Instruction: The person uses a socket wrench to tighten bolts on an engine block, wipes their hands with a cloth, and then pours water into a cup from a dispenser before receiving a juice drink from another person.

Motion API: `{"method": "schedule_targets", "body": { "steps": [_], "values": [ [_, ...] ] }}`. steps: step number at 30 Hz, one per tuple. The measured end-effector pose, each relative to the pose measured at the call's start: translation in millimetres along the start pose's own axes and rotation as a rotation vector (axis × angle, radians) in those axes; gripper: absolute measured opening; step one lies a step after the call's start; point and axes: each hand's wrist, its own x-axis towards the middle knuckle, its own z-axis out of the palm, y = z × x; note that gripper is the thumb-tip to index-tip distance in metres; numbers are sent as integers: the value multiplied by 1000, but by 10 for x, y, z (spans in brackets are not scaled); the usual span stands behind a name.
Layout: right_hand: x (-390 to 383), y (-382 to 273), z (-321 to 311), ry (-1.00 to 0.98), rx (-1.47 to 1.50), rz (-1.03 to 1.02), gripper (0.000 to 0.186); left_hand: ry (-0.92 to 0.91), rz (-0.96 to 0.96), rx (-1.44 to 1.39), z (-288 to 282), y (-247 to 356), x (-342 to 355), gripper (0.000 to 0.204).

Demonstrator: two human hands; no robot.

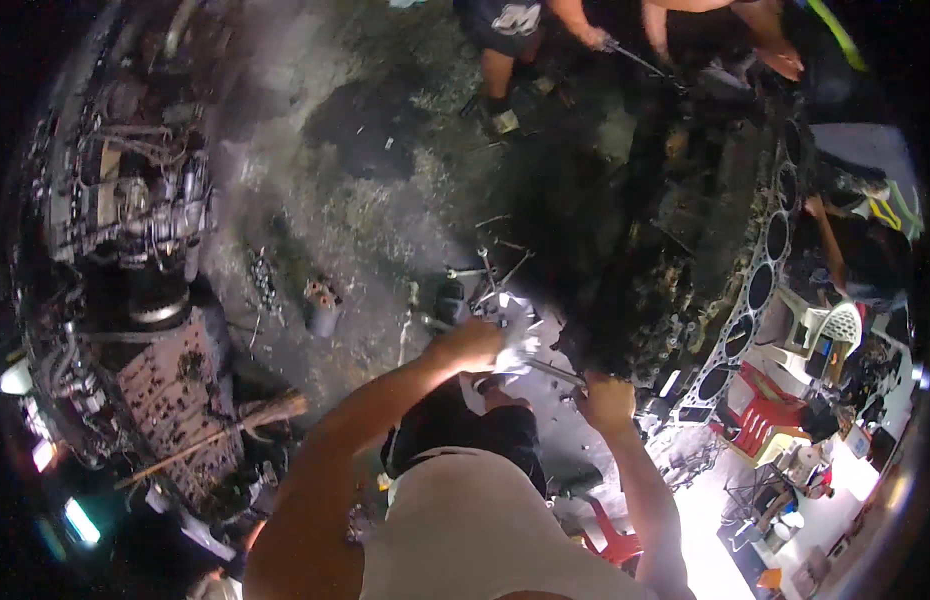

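I'm clutching a white rag (512,345) in my left hand (472,343), right hand (607,400) gripping the still-grimy engine block (675,260).

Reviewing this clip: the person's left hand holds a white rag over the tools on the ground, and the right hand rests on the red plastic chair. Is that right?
Not quite. The head view shows the right hand against the lower edge of the dark engine block, not on the red plastic chair, which stands apart to its right. The left hand does hold a white rag over the tools.
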Motion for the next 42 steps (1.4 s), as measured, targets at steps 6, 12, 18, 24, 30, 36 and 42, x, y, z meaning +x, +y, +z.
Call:
{"method": "schedule_targets", "body": {
  "steps": [6, 12, 18, 24, 30, 36, 42],
  "values": [
    [-235, 272, 88, 44, 4, -56, 31, 103, -3, 149, 28, -535, -570, 20],
    [-498, 494, 461, 144, 196, -16, 30, -27, 114, 24, 48, 551, 150, 35],
    [-721, 678, 501, 56, 459, -48, 33, -128, 73, 159, 266, 1545, 723, 25],
    [-996, 1021, 662, 503, 1051, -145, 30, -261, -72, 34, 451, 1933, 757, 38],
    [-937, 1147, 749, 658, 1419, 9, 23, -105, -57, 13, 581, 2360, 941, 32],
    [-742, 868, 709, 736, 1336, -68, 23, 47, 6, -29, 461, 2504, 951, 24],
    [-153, 894, 1033, 843, 1645, 175, 15, 99, 21, -51, 314, 1924, 953, 29]
  ]
}}
